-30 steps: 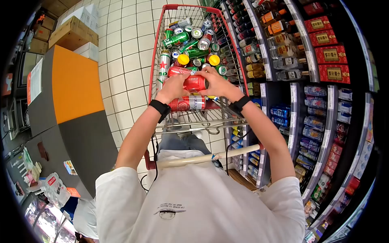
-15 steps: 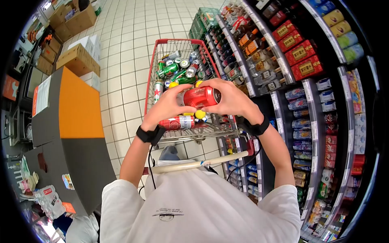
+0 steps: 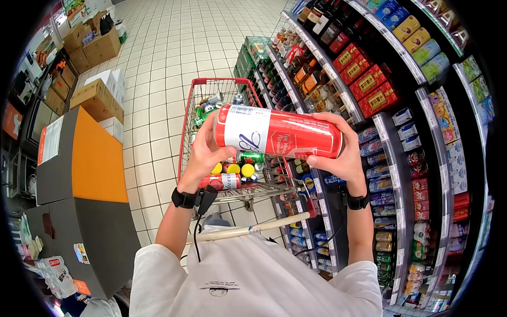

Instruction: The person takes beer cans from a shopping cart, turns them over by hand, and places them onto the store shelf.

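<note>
A large red-and-white beer can (image 3: 277, 131) is held sideways in front of me, raised above the shopping cart (image 3: 184, 132). My left hand (image 3: 203, 153) closes round its left end, and my right hand (image 3: 348, 153) grips its right end. Script lettering and a barcode show on the can's white band. Below it in the cart lie several drink cans, among them a green can (image 3: 252, 157), another red-and-white can (image 3: 221, 182) and some yellow-capped containers (image 3: 247, 170). The held can and my left hand hide part of the cart's load.
Store shelves (image 3: 388, 201) with packaged goods and bottles run along the right. A grey-and-orange counter (image 3: 100, 158) stands on the left, with cardboard boxes (image 3: 97, 100) behind it. The cart's pale handle (image 3: 248, 228) crosses before my waist, and tiled floor (image 3: 158, 53) stretches ahead.
The can has come up closer to the camera and turned, so its white band and lettering now show. Both hands have moved apart to its two ends. The view has tilted slightly upward.
</note>
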Motion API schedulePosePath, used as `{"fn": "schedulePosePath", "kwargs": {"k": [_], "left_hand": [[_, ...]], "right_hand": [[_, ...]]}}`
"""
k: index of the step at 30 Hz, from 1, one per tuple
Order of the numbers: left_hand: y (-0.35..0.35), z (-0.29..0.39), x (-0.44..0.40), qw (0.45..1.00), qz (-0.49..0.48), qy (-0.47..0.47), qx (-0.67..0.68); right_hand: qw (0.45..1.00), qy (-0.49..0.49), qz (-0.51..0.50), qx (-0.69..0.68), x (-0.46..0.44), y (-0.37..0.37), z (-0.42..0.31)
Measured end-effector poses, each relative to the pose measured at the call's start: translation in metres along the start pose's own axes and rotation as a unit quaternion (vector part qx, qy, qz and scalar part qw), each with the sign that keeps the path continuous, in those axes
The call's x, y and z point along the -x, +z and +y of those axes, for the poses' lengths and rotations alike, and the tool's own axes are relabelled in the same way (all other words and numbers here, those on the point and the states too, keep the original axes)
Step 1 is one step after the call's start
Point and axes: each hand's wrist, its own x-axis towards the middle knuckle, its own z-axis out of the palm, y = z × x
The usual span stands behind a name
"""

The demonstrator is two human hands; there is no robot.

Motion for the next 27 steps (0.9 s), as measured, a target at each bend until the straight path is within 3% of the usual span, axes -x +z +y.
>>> {"fn": "schedulePosePath", "kwargs": {"k": [7,10,13,19,22,27], "left_hand": [[0.049,0.035,-0.012,0.992,0.044,0.042,0.11],[0.067,0.058,-0.017,0.991,0.04,0.125,0.01],[0.076,0.068,-0.024,0.972,-0.037,0.211,-0.094],[0.098,0.074,-0.02,0.948,-0.052,0.252,-0.189],[0.11,0.073,-0.023,0.937,-0.061,0.273,-0.208],[0.129,0.073,-0.021,0.929,-0.048,0.274,-0.246]], "right_hand": [[0.999,-0.013,-0.014,-0.044,0.01,-0.013,0.013],[0.998,-0.006,-0.029,-0.059,0.01,-0.013,0.019],[0.996,-0.019,-0.059,-0.057,0.008,-0.013,0.022],[0.997,-0.042,-0.062,-0.006,0.01,-0.007,0.012],[0.987,-0.127,-0.01,0.099,0.007,0.002,-0.003],[0.983,-0.144,0.027,0.109,0.007,0.02,-0.012]]}}
